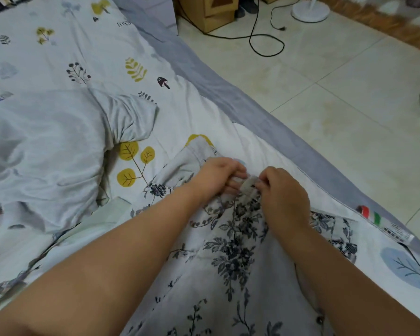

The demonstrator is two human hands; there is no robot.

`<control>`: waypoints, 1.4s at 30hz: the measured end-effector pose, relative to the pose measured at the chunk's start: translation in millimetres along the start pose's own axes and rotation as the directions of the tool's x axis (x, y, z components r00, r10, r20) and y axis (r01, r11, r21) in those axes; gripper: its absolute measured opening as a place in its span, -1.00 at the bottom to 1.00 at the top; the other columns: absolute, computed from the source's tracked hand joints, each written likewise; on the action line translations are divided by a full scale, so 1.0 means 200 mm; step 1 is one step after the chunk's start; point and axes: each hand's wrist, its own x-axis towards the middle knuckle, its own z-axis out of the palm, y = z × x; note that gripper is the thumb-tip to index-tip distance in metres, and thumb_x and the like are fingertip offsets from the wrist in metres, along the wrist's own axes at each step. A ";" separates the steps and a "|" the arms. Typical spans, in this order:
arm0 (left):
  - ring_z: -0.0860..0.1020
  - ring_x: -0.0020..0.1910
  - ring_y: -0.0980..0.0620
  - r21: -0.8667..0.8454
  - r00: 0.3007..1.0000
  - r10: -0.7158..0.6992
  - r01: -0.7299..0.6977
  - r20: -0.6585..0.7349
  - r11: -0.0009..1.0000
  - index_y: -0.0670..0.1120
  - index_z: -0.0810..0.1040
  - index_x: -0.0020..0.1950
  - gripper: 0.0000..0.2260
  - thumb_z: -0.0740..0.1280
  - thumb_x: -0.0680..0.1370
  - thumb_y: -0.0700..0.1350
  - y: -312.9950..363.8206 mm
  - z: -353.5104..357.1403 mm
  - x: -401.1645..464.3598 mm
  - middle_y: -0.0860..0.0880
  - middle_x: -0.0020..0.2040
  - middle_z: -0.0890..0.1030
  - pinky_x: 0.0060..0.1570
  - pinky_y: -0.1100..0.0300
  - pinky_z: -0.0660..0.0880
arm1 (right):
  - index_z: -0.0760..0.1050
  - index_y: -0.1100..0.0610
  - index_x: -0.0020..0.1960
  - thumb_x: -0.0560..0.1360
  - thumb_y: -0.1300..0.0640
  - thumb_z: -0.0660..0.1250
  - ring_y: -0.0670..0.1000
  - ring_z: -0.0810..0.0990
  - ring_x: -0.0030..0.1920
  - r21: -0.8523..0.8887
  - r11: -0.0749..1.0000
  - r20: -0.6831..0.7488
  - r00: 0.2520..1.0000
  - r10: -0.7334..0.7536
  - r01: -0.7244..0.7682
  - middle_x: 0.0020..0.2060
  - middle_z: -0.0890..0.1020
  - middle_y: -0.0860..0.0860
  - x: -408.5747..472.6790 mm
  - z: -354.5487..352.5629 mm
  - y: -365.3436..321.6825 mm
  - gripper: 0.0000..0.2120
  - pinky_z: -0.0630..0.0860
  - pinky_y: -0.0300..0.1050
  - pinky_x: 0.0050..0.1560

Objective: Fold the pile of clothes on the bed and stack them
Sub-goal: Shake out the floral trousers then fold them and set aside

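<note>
A white garment with a dark floral print (230, 253) lies spread on the bed in front of me, running from the bottom edge up to my hands. My left hand (218, 174) and my right hand (283, 192) meet at its far end, and both pinch a small bunched bit of its fabric (249, 184) between fingers and thumb. A pale sleeve or flap of the same garment (194, 156) sticks out to the left of my left hand. A light grey T-shirt (54, 141) lies spread flat on the bed to the left, apart from my hands.
The bed sheet (121, 44) has leaf and mushroom prints and a grey border (228, 93) along its right edge. Beyond it is tiled floor (337, 105) with a black cable (264, 40), a wooden cabinet (209, 10) and a white fan base (309, 10).
</note>
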 end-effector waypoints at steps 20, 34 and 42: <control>0.50 -0.19 -0.06 0.516 0.911 0.015 0.220 -0.411 0.828 -0.23 0.48 -0.22 -0.72 0.31 0.55 -0.04 -0.12 -0.64 -0.21 -0.18 -0.19 0.50 -0.23 0.19 0.35 | 0.37 0.15 -0.28 0.60 -0.07 0.13 -0.02 0.44 -0.35 -0.153 0.981 0.374 0.912 0.166 -0.116 -0.34 0.47 0.01 0.17 -0.01 -0.07 -0.62 0.27 -0.17 -0.40; -0.03 0.53 -0.07 0.993 0.826 0.559 -0.110 0.071 0.036 -0.02 -0.02 0.54 -0.46 -0.07 0.60 0.13 -0.24 -0.33 -0.07 -0.09 0.56 -0.01 0.45 -0.08 -0.14 | -0.08 0.12 0.54 0.59 -0.08 -0.01 0.12 -0.08 0.52 -0.330 0.891 0.218 0.943 -0.250 0.313 0.53 -0.04 0.11 0.04 0.23 -0.19 -0.40 -0.08 0.16 0.46; -0.18 0.53 0.02 0.987 0.976 0.184 -0.130 0.112 0.089 0.03 -0.17 0.54 -0.45 -0.07 0.62 0.16 -0.32 -0.38 0.01 0.02 0.55 -0.19 0.46 -0.06 -0.21 | -0.31 0.02 0.52 0.57 -0.24 -0.16 0.00 -0.27 0.51 -0.417 0.853 0.421 0.899 -0.124 0.313 0.51 -0.27 -0.04 0.06 0.35 -0.06 -0.35 -0.27 0.11 0.45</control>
